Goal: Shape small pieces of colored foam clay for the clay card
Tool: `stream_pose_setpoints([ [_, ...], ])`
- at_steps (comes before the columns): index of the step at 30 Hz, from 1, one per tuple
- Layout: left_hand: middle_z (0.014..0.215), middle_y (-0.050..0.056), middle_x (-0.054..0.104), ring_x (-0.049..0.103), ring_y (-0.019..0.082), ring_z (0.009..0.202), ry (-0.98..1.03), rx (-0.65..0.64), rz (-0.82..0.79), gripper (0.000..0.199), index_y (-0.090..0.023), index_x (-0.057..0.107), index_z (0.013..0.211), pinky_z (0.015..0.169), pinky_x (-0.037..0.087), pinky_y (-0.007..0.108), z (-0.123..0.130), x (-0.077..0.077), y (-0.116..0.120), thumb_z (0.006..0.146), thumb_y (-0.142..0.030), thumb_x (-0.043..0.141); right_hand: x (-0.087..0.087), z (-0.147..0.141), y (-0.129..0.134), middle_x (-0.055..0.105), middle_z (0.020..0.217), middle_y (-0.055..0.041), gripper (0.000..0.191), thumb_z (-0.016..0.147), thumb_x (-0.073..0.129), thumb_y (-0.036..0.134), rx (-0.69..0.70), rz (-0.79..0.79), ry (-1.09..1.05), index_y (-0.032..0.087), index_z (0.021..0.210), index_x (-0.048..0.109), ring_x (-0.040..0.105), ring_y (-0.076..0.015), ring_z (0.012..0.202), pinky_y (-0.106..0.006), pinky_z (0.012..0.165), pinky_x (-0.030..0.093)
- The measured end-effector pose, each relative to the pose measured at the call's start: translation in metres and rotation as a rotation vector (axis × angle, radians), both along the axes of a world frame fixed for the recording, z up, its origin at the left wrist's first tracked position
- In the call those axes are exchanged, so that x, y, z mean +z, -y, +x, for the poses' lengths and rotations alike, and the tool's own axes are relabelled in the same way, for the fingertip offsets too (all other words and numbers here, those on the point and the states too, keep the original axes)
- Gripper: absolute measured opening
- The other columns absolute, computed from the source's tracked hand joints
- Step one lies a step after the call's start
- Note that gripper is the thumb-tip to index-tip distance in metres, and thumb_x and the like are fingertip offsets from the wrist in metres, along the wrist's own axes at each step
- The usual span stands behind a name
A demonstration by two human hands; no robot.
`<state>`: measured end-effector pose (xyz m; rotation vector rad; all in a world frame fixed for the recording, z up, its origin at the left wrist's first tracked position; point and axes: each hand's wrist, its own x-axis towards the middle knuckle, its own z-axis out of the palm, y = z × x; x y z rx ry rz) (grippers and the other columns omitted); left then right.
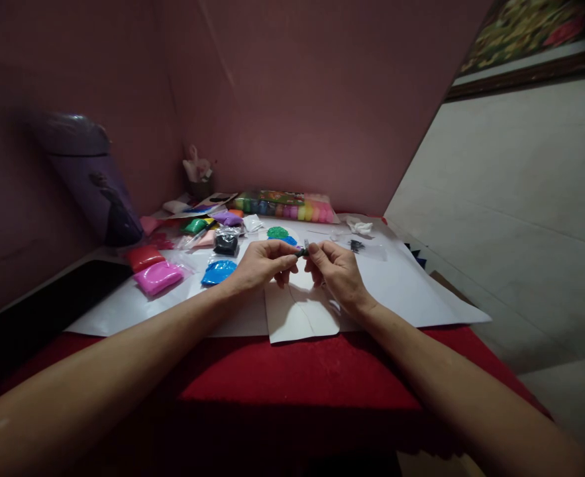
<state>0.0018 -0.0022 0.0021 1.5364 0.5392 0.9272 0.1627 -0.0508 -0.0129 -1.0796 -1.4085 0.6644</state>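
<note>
My left hand [267, 263] and my right hand [336, 270] meet above a white sheet of card [299, 315] with a thin line on it. Between the fingertips of both hands is a small dark piece [303, 252], too small to name. The fingers of each hand are closed in a pinch on it. Just behind my left hand lie a green lump [277, 232] and a blue lump [289, 240]. A blue clay packet [218, 272] rests left of my left wrist.
Pink [159, 277], red [144, 258] and black [226, 242] packets lie left. A multicoloured pack [285, 207] stands by the wall. A crumpled white tissue [359, 226] is back right. A purple container [96, 185] stands far left, near a black slab [48, 305].
</note>
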Motion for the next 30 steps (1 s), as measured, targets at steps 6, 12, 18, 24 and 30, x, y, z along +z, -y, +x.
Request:
stream_pose_setpoints([
  [6, 0.055, 0.0, 0.062, 0.053, 0.007, 0.042, 0.001, 0.017, -0.006, 0.017, -0.01, 0.066, 0.073, 0.042, 0.042, 0.02, 0.0002, 0.0025, 0.0029, 0.067, -0.022, 0.076, 0.0008, -0.0014, 0.0001, 0.055, 0.052, 0.0023, 0.05, 0.082, 0.057, 0.063, 0.156, -0.093, -0.109, 0.016, 0.065, 0.058, 0.044, -0.0071, 0.038, -0.021, 0.038, 0.035],
  [12, 0.06, 0.002, 0.065, 0.053, 0.008, 0.046, -0.022, -0.036, 0.009, 0.024, -0.009, 0.071, 0.086, 0.044, 0.042, 0.021, -0.0008, 0.0037, 0.0038, 0.068, -0.025, 0.075, 0.0027, -0.0038, 0.0056, 0.055, 0.05, 0.0014, 0.056, 0.081, 0.054, 0.067, 0.268, -0.19, -0.048, 0.016, 0.061, 0.058, 0.045, -0.0074, 0.038, -0.021, 0.038, 0.034],
  [18, 0.056, 0.001, 0.062, 0.052, 0.008, 0.046, -0.03, -0.052, -0.009, 0.021, -0.009, 0.068, 0.076, 0.045, 0.043, 0.02, -0.0015, 0.0036, 0.0022, 0.068, -0.028, 0.076, -0.0012, -0.0028, 0.0036, 0.055, 0.051, -0.0002, 0.061, 0.08, 0.052, 0.071, 0.216, -0.18, -0.031, 0.014, 0.057, 0.058, 0.046, -0.0074, 0.036, -0.021, 0.036, 0.035],
  [24, 0.062, 0.001, 0.062, 0.052, 0.007, 0.044, 0.009, -0.023, -0.085, 0.026, -0.011, 0.064, 0.07, 0.043, 0.042, 0.021, -0.0013, -0.0001, -0.0012, 0.068, -0.033, 0.076, -0.0007, -0.0001, -0.0007, 0.057, 0.06, 0.0025, 0.041, 0.079, 0.065, 0.057, 0.097, -0.03, -0.072, 0.017, 0.074, 0.059, 0.049, -0.0084, 0.044, -0.021, 0.037, 0.044],
  [30, 0.067, 0.002, 0.062, 0.054, 0.007, 0.048, -0.04, -0.121, -0.119, 0.027, -0.011, 0.065, 0.073, 0.047, 0.043, 0.021, -0.0058, 0.0029, 0.0005, 0.074, -0.037, 0.071, -0.0011, 0.0001, -0.0014, 0.059, 0.068, 0.0037, 0.032, 0.078, 0.072, 0.041, 0.172, 0.04, -0.061, 0.019, 0.099, 0.062, 0.052, -0.0093, 0.053, -0.02, 0.043, 0.047],
])
